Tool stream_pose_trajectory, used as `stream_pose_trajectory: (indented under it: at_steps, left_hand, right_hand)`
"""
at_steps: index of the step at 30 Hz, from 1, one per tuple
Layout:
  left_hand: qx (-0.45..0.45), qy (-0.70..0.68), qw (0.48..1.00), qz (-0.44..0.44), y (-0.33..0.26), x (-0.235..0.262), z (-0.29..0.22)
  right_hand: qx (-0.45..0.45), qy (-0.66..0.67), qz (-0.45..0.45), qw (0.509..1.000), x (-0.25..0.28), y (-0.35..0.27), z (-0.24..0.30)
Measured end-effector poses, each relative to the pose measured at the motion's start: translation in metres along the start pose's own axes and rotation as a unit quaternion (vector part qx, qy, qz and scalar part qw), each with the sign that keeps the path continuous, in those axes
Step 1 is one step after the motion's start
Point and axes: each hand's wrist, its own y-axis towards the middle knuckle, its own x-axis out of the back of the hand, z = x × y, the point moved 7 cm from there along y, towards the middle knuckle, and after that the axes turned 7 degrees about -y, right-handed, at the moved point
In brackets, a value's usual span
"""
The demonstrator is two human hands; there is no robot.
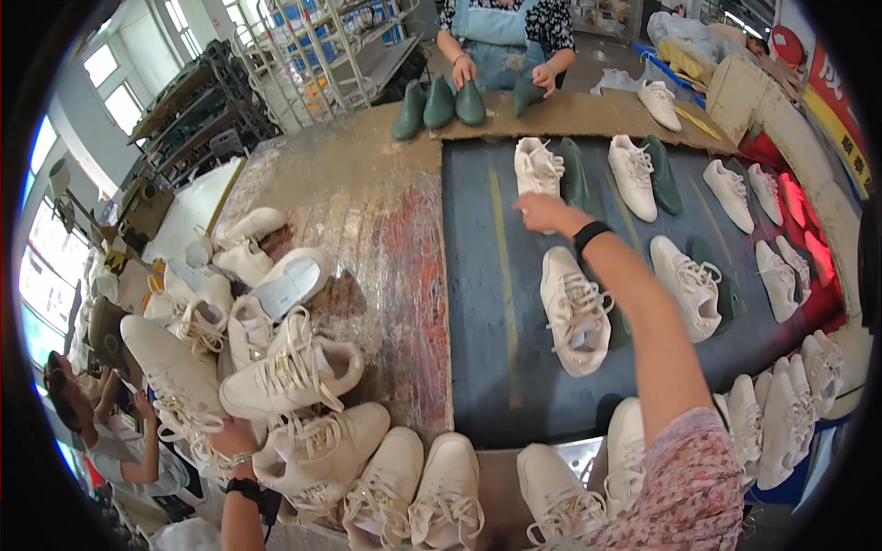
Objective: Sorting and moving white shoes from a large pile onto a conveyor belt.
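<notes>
My right hand (544, 213) reaches across the dark belt, fingers closed at the near end of a cream lace-up sneaker (535, 167). A green shoe last (574, 174) lies just right of that sneaker. Below my right wrist, another cream sneaker (577, 312) rests on the belt, toe pointing away. On the left, my left hand (231, 439) is closed at the near end of a cream sneaker (167, 363) whose toe tilts up; its fingers are partly hidden by laces and shoes. A pile of cream sneakers (294, 376) surrounds it.
More sneakers paired with green lasts lie along the belt (496, 367); some at the right glow red. Sneakers line the near edge (446, 487). Across the table, a co-worker's hands (464, 72) handle green lasts (439, 103). Another person sits at the far left. Racks stand behind.
</notes>
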Motion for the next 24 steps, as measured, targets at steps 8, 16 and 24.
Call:
stream_pose_trajectory:
  at_steps: [8,16,24]
  left_hand:
    - [-0.035,0.013,0.999,0.018,0.012,-0.009,-0.001]
    - [-0.008,-0.031,0.999,0.018,0.014,-0.001,0.008]
    - [-0.01,-0.053,0.998,-0.031,0.01,0.018,-0.006]
  right_hand:
    - [-0.053,-0.079,0.091,0.991,0.03,-0.111,-0.106]
    - [-0.271,0.36,0.008,0.893,-0.032,-0.267,-0.046]
    - [-0.309,0.276,-0.007,0.91,-0.035,-0.289,-0.052]
